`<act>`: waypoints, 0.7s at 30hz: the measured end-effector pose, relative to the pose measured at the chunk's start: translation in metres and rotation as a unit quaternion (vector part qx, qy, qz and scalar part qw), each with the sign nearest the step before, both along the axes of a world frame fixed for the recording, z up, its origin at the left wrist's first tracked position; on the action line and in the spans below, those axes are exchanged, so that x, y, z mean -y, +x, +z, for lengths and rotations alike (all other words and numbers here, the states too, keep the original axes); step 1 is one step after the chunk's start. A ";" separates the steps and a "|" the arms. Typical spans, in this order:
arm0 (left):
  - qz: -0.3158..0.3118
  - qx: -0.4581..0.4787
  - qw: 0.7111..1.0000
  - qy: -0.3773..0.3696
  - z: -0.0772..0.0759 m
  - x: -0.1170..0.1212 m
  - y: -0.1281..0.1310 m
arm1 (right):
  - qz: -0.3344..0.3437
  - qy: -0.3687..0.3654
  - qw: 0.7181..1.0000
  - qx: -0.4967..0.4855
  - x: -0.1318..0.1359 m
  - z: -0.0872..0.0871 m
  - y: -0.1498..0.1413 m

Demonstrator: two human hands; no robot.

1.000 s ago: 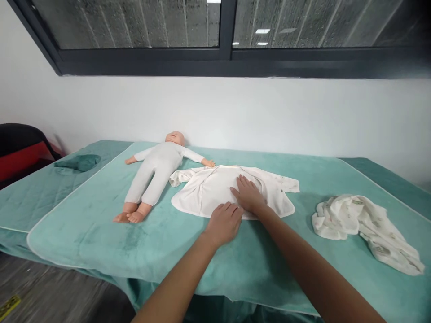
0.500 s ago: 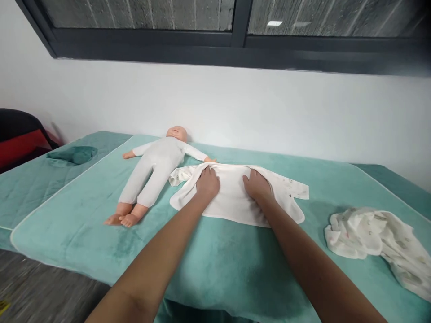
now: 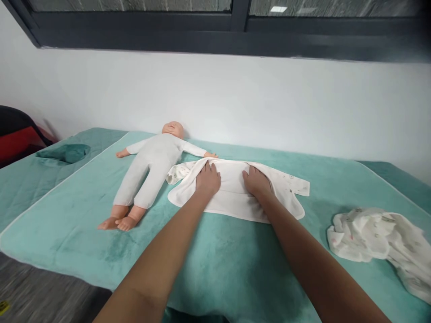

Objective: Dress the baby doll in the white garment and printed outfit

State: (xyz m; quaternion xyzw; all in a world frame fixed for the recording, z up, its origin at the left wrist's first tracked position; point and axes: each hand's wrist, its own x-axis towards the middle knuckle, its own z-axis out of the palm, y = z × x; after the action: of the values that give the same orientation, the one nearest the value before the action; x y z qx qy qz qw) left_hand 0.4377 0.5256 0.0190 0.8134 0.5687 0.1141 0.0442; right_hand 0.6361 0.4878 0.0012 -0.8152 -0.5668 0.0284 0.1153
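Note:
A white baby garment [image 3: 232, 190] lies spread flat on the teal mat [image 3: 134, 242]. My left hand [image 3: 208, 178] rests palm down on its left half, fingers together and pointing away. On the garment's right half my right hand [image 3: 256, 181] lies flat in the same way. Neither hand grips the cloth. Just left of the garment a baby doll [image 3: 151, 163] in a pale suit lies on its back, one arm reaching toward the garment's sleeve.
A crumpled white patterned cloth [image 3: 377, 240] lies at the right of the mat. A dark teal folded cloth [image 3: 63, 153] sits at the far left on a second mat. A white wall and a dark window frame stand behind. Grey floor shows at bottom left.
My left hand moved from the garment's near edge up onto its left half. My right hand stayed on the garment, shifting slightly right. The view dropped and moved a little closer.

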 end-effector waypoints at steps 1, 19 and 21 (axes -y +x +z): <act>0.000 -0.005 1.000 -0.002 0.001 0.002 0.000 | 0.002 -0.003 1.000 0.003 0.001 0.000 -0.001; -0.011 0.146 0.985 0.093 0.056 0.093 -0.136 | 0.131 0.080 0.987 -0.048 0.022 0.017 -0.054; 0.033 0.155 0.981 0.115 0.072 0.078 -0.168 | 0.124 0.107 0.983 -0.080 0.001 0.027 -0.075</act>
State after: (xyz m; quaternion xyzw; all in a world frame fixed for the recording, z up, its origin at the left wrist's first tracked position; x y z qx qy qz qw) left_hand 0.2699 0.4472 0.0908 0.7665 0.5643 0.3047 0.0344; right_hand 0.5612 0.4866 0.0287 -0.7170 -0.6519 0.0470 0.2423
